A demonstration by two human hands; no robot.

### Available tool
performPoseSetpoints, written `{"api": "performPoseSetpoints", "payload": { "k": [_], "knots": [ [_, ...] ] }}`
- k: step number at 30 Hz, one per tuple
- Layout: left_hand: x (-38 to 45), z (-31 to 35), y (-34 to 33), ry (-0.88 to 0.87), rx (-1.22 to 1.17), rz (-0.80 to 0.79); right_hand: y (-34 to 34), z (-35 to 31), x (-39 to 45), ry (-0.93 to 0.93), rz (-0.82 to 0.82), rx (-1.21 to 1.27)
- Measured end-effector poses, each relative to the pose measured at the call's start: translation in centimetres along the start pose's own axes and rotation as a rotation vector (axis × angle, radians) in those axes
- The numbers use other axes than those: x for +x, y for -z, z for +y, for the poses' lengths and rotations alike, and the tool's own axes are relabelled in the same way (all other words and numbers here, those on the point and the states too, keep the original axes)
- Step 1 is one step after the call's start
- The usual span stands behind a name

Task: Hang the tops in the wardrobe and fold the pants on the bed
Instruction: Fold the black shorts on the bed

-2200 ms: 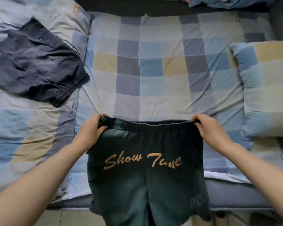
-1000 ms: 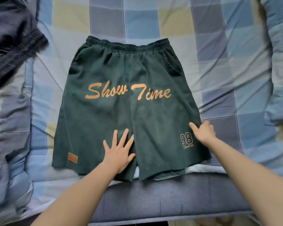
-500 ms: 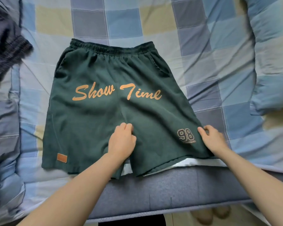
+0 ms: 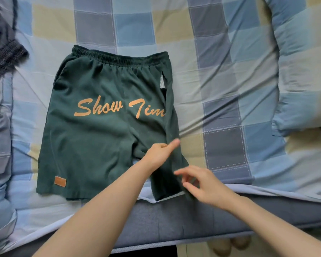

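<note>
Dark green shorts (image 4: 100,136) with orange "Show Time" lettering lie flat on the checked bed sheet (image 4: 220,89), waistband away from me. The outer edge of their right leg is turned inward and covers the last letter. My left hand (image 4: 159,153) grips the fabric beside the crotch, fingers curled and thumb pointing right. My right hand (image 4: 202,184) hovers at the hem of the right leg with fingers loosely spread; it is blurred.
Dark navy shorts (image 4: 4,52) lie crumpled at the upper left. A checked pillow (image 4: 304,71) lies on the right. The grey mattress edge (image 4: 193,219) runs along the front, with slippers (image 4: 230,243) on the floor below.
The shorts went from held up to laid flat on the bed. Since then their right side has been folded inward, and my right hand has moved left along the hem.
</note>
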State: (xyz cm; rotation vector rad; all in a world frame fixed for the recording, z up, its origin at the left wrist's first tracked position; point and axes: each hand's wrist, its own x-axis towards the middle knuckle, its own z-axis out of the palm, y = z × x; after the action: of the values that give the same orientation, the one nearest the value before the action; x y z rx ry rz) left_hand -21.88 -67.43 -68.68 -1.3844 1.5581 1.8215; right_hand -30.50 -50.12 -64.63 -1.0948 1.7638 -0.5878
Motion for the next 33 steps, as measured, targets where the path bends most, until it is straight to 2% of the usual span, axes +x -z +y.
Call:
{"api": "performPoseSetpoints", "payload": {
  "k": [1,2,4,6,9,11,13,20,24,26,30,33],
  "knots": [
    [0.0,-0.6,-0.2,0.001,-0.023,-0.018,0.2,-0.7,0.5,-0.049,0.005,0.022],
    [0.1,-1.3,-0.6,0.004,-0.008,-0.008,0.6,-1.1,1.3,-0.127,0.082,0.045],
    [0.2,-2.8,-1.2,-0.021,0.072,0.051,2.1,-1.6,4.4,-0.281,0.331,0.105],
    [-0.2,-3.5,-1.6,-0.056,0.1,0.097,3.6,-1.8,8.7,-0.344,0.476,0.092],
    [-0.2,-4.7,-1.8,-0.113,0.033,0.102,5.7,-1.1,16.7,-0.443,0.442,0.051],
    [-0.1,-5.3,-1.4,-0.146,-0.007,0.051,7.0,-0.6,21.9,-0.504,0.413,0.093],
    [0.1,-5.9,-0.7,-0.149,-0.034,-0.005,8.0,0.1,26.0,-0.568,0.45,0.168],
    [-2.9,-7.9,4.2,-0.22,-0.089,-0.175,7.9,-3.0,31.8,-0.672,0.583,0.244],
    [-5.0,-10.0,10.9,-0.178,-0.077,-0.134,8.0,-6.9,34.0,-0.71,0.713,0.537],
    [-6.1,-11.3,14.4,-0.15,-0.075,-0.089,7.8,-9.7,35.1,-0.684,0.749,0.608],
    [-9.0,-14.9,21.9,-0.1,-0.148,0.012,4.6,-16.7,38.3,-0.483,0.641,0.512],
    [-9.9,-18.6,25.9,-0.048,-0.208,0.16,1.3,-20.6,40.7,-0.423,0.542,0.514]
  ]
}}
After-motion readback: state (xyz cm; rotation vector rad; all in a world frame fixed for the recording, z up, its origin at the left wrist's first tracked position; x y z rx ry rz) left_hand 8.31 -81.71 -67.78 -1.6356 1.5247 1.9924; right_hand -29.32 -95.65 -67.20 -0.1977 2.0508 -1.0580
